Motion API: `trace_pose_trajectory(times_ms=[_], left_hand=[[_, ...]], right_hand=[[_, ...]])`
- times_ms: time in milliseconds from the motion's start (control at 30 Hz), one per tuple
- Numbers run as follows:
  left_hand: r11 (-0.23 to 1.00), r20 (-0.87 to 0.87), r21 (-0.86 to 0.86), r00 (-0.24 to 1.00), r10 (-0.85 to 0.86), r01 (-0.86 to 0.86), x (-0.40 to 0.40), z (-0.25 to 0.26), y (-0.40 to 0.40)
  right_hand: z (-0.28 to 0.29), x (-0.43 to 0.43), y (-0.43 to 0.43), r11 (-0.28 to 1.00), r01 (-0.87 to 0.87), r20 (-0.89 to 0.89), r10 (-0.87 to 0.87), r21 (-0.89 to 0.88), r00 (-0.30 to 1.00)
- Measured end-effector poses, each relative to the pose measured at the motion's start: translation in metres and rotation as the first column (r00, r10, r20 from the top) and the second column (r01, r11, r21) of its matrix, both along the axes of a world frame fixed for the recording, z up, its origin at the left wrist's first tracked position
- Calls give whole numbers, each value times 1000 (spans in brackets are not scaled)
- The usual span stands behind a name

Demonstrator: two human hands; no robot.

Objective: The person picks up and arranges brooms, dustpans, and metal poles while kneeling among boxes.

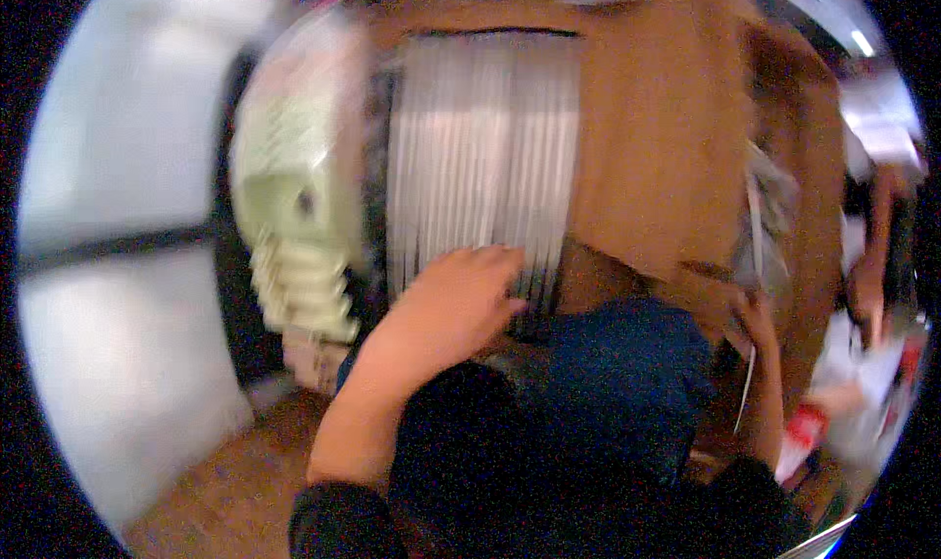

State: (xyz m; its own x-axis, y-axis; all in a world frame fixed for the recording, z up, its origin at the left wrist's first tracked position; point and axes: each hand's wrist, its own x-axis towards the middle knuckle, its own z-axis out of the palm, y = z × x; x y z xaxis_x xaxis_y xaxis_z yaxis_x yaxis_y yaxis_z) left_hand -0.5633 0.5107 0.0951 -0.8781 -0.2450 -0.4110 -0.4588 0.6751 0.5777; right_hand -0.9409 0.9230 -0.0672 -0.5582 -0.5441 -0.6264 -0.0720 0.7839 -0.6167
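My left hand [463, 301] lies over the near end of a row of long, thin pale strips [481, 162], packed side by side. Its fingertips are blurred, and I cannot tell whether they grip a strip or only touch the row. Off to the right, my right hand [753, 316] is closed around a thin white strip [756, 228], which shows above and below the fingers. Crumpled clear plastic [775, 191] lies close beside that hand. Between the row and the right hand stretches a large sheet of brown cardboard [662, 132].
Left of the row stands a stack of pale green ridged parts [294, 206], perhaps plastic trays. Whitish panels [117, 154] with a dark frame border the far left. At the right edge, another person's arm [871, 265] and a red-and-white item [805, 430] appear, blurred.
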Motion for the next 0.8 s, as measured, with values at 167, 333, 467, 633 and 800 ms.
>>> trace_pose_trajectory(times_ms=[167,333,467,633,800], left_hand=[[987,-329,-54,936,127,-153,-2,10,38],[952,-649,72,711,272,-299,-46,-18,67],[895,-694,155,598,400,-418,-7,-25,74],[766,-671,323,437,599,-556,76,-61,54],[562,-552,743,142,822,-363,151,-134,-13]], right_hand=[[46,26,-84,993,-115,-161,107,-39,981],[99,92,-180,911,-386,-292,333,-145,896],[139,160,-242,780,-562,-400,438,-274,805],[198,232,-318,589,-647,-552,369,-483,748],[284,310,-371,334,-940,-997,-4,69,-75]])
